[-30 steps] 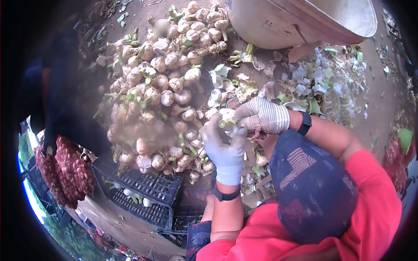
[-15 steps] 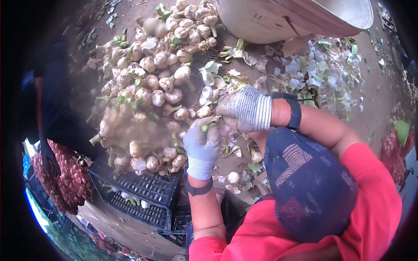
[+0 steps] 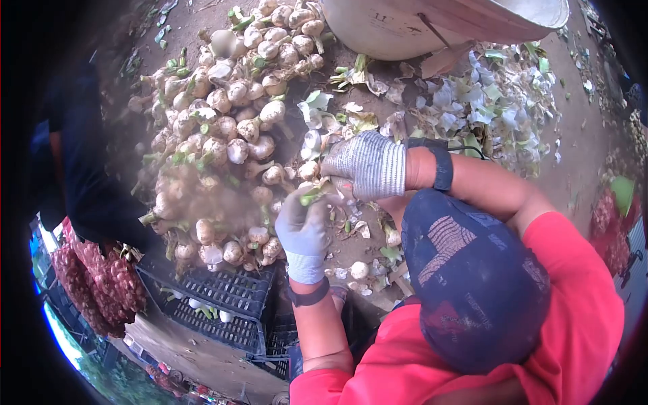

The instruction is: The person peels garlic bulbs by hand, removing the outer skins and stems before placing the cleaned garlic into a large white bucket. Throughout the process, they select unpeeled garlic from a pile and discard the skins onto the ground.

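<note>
My left hand (image 3: 302,228), in a pale knit glove, is closed around a garlic bulb whose cut green stem (image 3: 309,199) pokes out by the thumb. The rest of that garlic is mostly hidden between the hands. Close beside it, my right hand (image 3: 364,166), in a grey-striped glove, is curled shut at the same spot; what its fingers grip is hidden. Just beyond both hands lies a big heap of garlic bulbs (image 3: 236,150) with dirty white skins and trimmed green stems. Loose peeled skins (image 3: 361,121) lie near my right hand.
A large whitish tub (image 3: 378,34) stands at the top, with a pile of peelings (image 3: 472,101) beside it. Black plastic crates (image 3: 223,297) sit at lower left, near red net sacks (image 3: 101,283). A person in dark clothes (image 3: 94,162) is at the left. A dark cap (image 3: 472,283) fills the lower right.
The whole view has shifted slightly, so the heap and tub sit a little further left and up. Both hands stay together at the garlic, with the left slightly turned.
</note>
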`<state>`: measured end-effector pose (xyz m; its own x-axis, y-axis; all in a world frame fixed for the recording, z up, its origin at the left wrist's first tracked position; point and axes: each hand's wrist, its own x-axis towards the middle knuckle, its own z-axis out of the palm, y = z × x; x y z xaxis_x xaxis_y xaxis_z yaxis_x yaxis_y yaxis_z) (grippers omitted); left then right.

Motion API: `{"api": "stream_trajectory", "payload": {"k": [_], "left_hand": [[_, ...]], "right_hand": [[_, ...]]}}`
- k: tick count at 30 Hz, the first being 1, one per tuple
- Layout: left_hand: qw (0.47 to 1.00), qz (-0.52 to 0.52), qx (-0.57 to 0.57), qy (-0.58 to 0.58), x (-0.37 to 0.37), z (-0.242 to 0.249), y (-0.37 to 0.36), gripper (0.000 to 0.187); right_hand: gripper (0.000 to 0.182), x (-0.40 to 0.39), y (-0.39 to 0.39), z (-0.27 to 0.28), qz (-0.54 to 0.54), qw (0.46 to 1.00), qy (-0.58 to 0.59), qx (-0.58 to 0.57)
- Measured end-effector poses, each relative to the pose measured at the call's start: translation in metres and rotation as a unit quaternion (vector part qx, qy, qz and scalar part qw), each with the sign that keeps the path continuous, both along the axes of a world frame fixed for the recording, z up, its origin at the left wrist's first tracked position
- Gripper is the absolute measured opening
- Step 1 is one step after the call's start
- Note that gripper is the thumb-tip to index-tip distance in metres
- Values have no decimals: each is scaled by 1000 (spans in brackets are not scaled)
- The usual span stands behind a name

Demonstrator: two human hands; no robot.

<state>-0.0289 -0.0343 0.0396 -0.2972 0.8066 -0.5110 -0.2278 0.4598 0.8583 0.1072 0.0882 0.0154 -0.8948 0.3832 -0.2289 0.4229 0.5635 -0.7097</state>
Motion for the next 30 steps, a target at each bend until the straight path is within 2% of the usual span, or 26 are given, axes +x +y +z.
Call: {"api": "stream_trajectory", "payload": {"k": [1, 2, 4, 5, 6, 7, 8, 9, 10, 11, 12, 13, 14, 15, 16, 18, 20, 22, 24, 25, 26, 28, 30], "left_hand": [[996, 82, -36, -3, 5, -2, 1, 13], [991, 106, -23, -78, 2, -9, -1, 11], [990, 121, -25, -66, 11, -21, -3, 13], [991, 116, -17, -57, 15, -28, 0, 15], [986, 137, -28, -89, 22, -25, 2, 19], [988, 111, -32, -104, 22, -33, 2, 20], [989, 85, -37, -117, 22, -36, 4, 21], [970, 115, -29, -213, 24, -34, 3, 22], [972, 139, -42, -185, 32, -28, 0, 19], [983, 127, -14, -132, 30, -33, -3, 16], [990, 112, 10, -80, 30, -26, 3, 13], [983, 162, 1, -87, 34, -11, 4, 9], [983, 170, 30, -63, 30, -12, 3, 9], [977, 186, 87, -58, 25, -13, 2, 8], [968, 199, 142, -55, 21, -14, 0, 8], [971, 174, 160, -31, 14, -8, 2, 7], [985, 146, 94, 9, 14, 3, 6, 9], [970, 111, 118, 182, 18, -22, 4, 12], [959, 92, 140, 229, 30, -24, 10, 14], [914, 45, 179, 361, 33, -25, 13, 17], [883, 42, 184, 430, 38, -26, 14, 18], [821, 1, 167, 546, 43, -22, 21, 20], [826, -11, 157, 542, 46, -25, 25, 21]], "right_hand": [[20, 1, -3, 5, -4, 999, 31, -41], [16, 2, -6, 11, -9, 995, 62, -81], [22, 4, -6, 18, -12, 995, 60, -78], [21, 7, -4, 17, -67, 981, 82, -161], [20, 11, -3, 16, -123, 956, 102, -244], [21, 15, -2, 17, -144, 912, 108, -370], [22, 20, -1, 25, -186, 839, 89, -504], [22, 21, 2, 30, -207, 836, 87, -500], [22, 21, 7, 32, -228, 835, 87, -494], [23, 19, 8, 20, -224, 883, 94, -402], [23, 22, 8, 7, -228, 882, 93, -401], [24, 23, 9, -7, -188, 962, 4, -196], [25, 21, 15, -14, -135, 987, -83, 24], [27, 19, 23, -17, -108, 974, -195, 29], [27, 21, 28, -25, -110, 974, -194, 28], [34, 25, 38, -28, 25, 933, -358, -1], [37, 34, 27, -7, 40, 935, -352, 3], [39, 35, 18, 16, -50, 983, -165, 59], [24, 24, 12, 31, -65, 995, -74, -21], [24, 18, 6, 33, -70, 995, -66, -10], [24, 16, -1, 25, -79, 995, -54, 36], [25, 12, -1, 14, -72, 995, -60, 19], [23, 9, -4, 13, -94, 994, -36, 34]]}}
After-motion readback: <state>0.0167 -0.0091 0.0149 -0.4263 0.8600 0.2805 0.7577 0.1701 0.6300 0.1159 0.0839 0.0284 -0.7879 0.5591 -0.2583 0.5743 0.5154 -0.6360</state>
